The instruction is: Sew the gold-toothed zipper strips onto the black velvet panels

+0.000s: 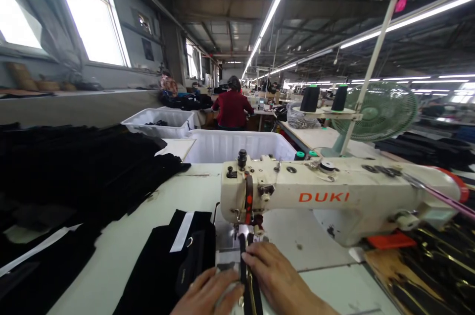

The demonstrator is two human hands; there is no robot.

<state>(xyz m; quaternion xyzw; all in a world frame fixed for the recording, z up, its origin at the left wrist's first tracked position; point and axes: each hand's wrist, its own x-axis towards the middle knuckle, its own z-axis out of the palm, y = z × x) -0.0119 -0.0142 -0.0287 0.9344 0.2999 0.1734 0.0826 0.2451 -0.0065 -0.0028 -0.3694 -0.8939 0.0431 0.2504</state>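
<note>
A black zipper point(255, 297) with gold-coloured teeth runs under the needle area of a white sewing machine point(285, 191) marked DUKI. My right hand point(276, 273) presses on the zipper's right side just in front of the presser foot, fingers closed along it. My left hand point(211, 292) lies at the zipper's left edge, its fingers bent together and thumb and fingertips at the tape. Left of the needle, a black garment piece point(163, 260) with a white strip point(182, 232) and a small metal ring lies flat, partly beneath my left hand.
A large heap of black fabric point(67, 176) covers the left of the table. White plastic bins point(241, 144) stand behind the machine. Several zippers with gold teeth point(438, 265) lie at right. A thread stand point(371, 67), a green fan point(382, 112) and a seated person point(233, 107) are beyond.
</note>
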